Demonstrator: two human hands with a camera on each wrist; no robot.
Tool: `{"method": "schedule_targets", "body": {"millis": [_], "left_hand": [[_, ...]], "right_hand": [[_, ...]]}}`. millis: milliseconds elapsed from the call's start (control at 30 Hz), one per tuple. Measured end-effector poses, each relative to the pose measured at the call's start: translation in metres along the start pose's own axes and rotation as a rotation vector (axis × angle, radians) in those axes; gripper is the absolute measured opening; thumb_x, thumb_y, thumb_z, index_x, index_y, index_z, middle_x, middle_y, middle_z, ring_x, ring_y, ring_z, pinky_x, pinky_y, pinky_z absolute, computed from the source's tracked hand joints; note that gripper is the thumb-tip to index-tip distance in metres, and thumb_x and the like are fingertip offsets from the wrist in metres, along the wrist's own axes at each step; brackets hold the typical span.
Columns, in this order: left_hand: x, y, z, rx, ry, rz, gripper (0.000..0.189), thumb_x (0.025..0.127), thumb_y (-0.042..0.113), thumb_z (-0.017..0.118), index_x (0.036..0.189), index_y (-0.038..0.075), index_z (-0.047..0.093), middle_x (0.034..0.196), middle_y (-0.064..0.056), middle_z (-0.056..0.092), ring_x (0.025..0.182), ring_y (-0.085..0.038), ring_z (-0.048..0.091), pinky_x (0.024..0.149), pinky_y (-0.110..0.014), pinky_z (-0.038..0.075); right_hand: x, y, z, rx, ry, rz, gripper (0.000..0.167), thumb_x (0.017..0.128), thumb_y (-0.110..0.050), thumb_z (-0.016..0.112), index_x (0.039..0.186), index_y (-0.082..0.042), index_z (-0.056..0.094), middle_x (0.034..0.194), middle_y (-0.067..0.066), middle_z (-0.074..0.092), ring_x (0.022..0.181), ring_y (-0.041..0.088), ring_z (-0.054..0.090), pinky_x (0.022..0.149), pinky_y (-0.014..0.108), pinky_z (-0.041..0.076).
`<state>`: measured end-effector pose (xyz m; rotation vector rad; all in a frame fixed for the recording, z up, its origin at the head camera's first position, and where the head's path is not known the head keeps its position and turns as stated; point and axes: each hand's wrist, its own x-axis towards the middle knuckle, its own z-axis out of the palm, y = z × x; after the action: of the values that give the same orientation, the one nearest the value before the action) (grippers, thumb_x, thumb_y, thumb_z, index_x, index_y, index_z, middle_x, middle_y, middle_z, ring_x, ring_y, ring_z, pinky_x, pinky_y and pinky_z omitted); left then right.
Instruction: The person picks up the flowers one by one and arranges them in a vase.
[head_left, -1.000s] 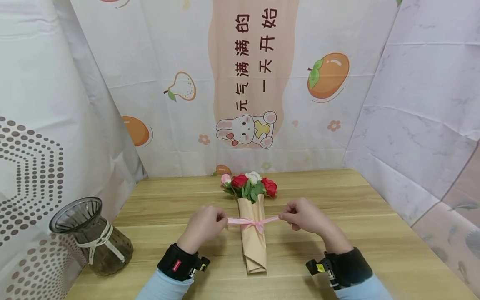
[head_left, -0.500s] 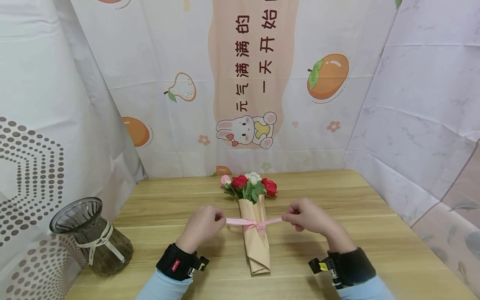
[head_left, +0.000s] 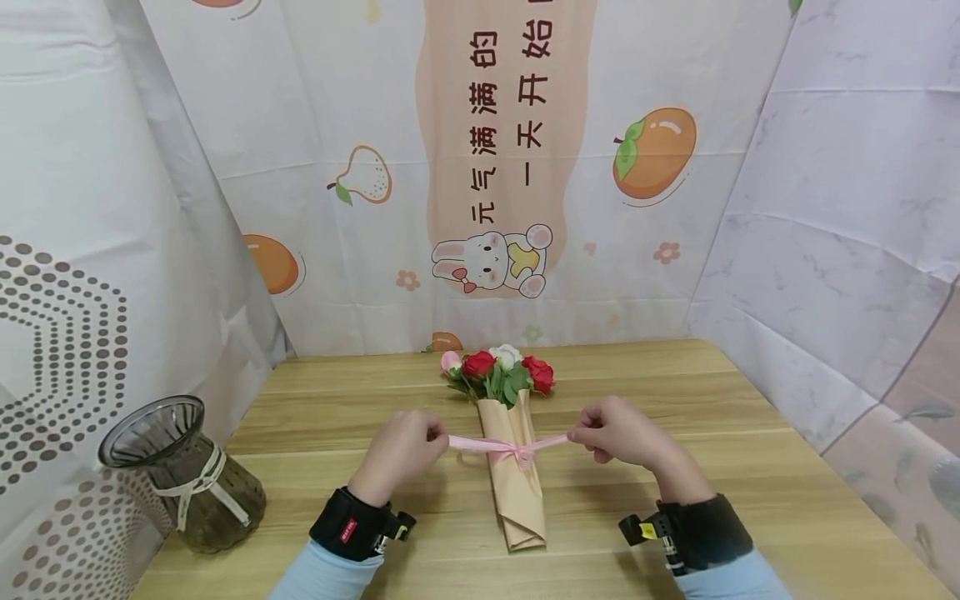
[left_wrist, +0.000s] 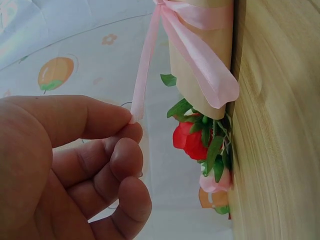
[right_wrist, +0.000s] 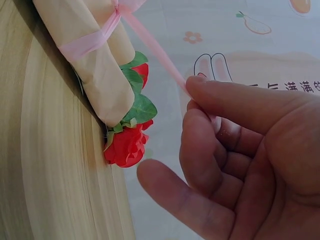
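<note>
A bouquet wrapped in tan paper (head_left: 516,500) lies on the table, its red, white and pink flowers (head_left: 504,367) pointing away from me. Pink ribbon (head_left: 480,445) circles the paper and is knotted at the front, with a loop showing in the left wrist view. My left hand (head_left: 401,454) pinches one ribbon end between thumb and forefinger, left of the bouquet. On the other side, my right hand (head_left: 626,433) pinches the opposite end the same way. Both ends are stretched out sideways from the knot. Neither hand touches the paper.
At the left edge of the wooden table (head_left: 337,383) stands a dark glass vase (head_left: 210,492) with a pale cord tied round its neck. Printed cloth (head_left: 360,250) hangs behind the table and along both sides.
The hands have drawn slightly farther apart, pulling the ribbon ends outward. The lower end of the wrapped bouquet has swung a little to the right.
</note>
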<state>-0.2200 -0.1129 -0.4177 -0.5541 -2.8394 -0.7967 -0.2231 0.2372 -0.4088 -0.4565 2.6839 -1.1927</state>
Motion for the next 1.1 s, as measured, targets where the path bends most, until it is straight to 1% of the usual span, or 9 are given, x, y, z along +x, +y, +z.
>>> {"method": "schedule_targets", "body": {"millis": [167, 400, 600, 700, 833, 1033, 1100], "left_hand": [[0.000, 0.000, 0.001, -0.004, -0.002, 0.000, 0.015, 0.089, 0.014, 0.070, 0.074, 0.018, 0.071, 0.060, 0.009, 0.052, 0.052, -0.010, 0.044, 0.049, -0.027, 0.035], [0.001, 0.002, 0.001, -0.006, 0.005, 0.007, 0.017, 0.089, 0.013, 0.069, 0.073, 0.018, 0.069, 0.060, 0.009, 0.051, 0.052, -0.010, 0.044, 0.049, -0.027, 0.035], [0.002, 0.002, 0.003, -0.045, -0.002, 0.025, 0.017, 0.089, 0.011, 0.069, 0.073, 0.016, 0.068, 0.061, 0.008, 0.051, 0.054, -0.010, 0.044, 0.051, -0.027, 0.037], [0.002, 0.002, 0.005, -0.067, -0.026, 0.033, 0.015, 0.090, 0.012, 0.070, 0.076, 0.016, 0.071, 0.063, 0.008, 0.054, 0.056, -0.010, 0.046, 0.053, -0.028, 0.039], [0.003, 0.001, 0.009, -0.093, -0.065, 0.045, 0.011, 0.091, 0.013, 0.071, 0.081, 0.015, 0.073, 0.066, 0.009, 0.056, 0.060, -0.010, 0.048, 0.055, -0.029, 0.041], [0.004, 0.003, 0.016, -0.122, -0.090, 0.071, 0.004, 0.091, 0.014, 0.071, 0.089, 0.011, 0.074, 0.069, 0.007, 0.056, 0.061, -0.010, 0.048, 0.054, -0.028, 0.040], [0.004, 0.004, 0.019, -0.128, -0.093, 0.079, 0.006, 0.091, 0.015, 0.072, 0.092, 0.009, 0.074, 0.070, 0.006, 0.056, 0.061, -0.010, 0.048, 0.054, -0.028, 0.040]], "right_hand": [[0.000, 0.000, 0.001, 0.028, -0.002, -0.018, 0.021, 0.095, -0.019, 0.074, 0.079, -0.009, 0.066, 0.065, 0.002, 0.057, 0.057, 0.016, 0.059, 0.056, 0.036, 0.055], [0.001, 0.001, 0.002, 0.056, -0.005, -0.052, 0.017, 0.095, -0.018, 0.074, 0.083, -0.008, 0.068, 0.070, 0.004, 0.061, 0.062, 0.019, 0.065, 0.059, 0.033, 0.058], [0.004, 0.000, 0.004, 0.065, -0.001, -0.064, 0.011, 0.095, -0.014, 0.073, 0.088, -0.006, 0.070, 0.075, 0.007, 0.063, 0.063, 0.020, 0.066, 0.059, 0.032, 0.059], [0.004, -0.002, 0.006, 0.074, -0.015, -0.066, 0.008, 0.094, -0.011, 0.073, 0.090, -0.004, 0.071, 0.076, 0.008, 0.064, 0.062, 0.021, 0.066, 0.058, 0.034, 0.059], [0.005, -0.005, 0.011, 0.085, -0.051, -0.077, 0.008, 0.093, -0.010, 0.074, 0.093, -0.002, 0.071, 0.076, 0.009, 0.065, 0.059, 0.021, 0.065, 0.056, 0.037, 0.058], [0.006, -0.007, 0.019, 0.063, -0.093, -0.070, 0.012, 0.091, -0.013, 0.077, 0.093, -0.003, 0.070, 0.073, 0.007, 0.066, 0.056, 0.023, 0.064, 0.054, 0.039, 0.057], [0.007, -0.007, 0.022, 0.051, -0.108, -0.069, 0.014, 0.090, -0.013, 0.077, 0.094, -0.003, 0.070, 0.073, 0.006, 0.066, 0.057, 0.024, 0.065, 0.053, 0.039, 0.058]]}}
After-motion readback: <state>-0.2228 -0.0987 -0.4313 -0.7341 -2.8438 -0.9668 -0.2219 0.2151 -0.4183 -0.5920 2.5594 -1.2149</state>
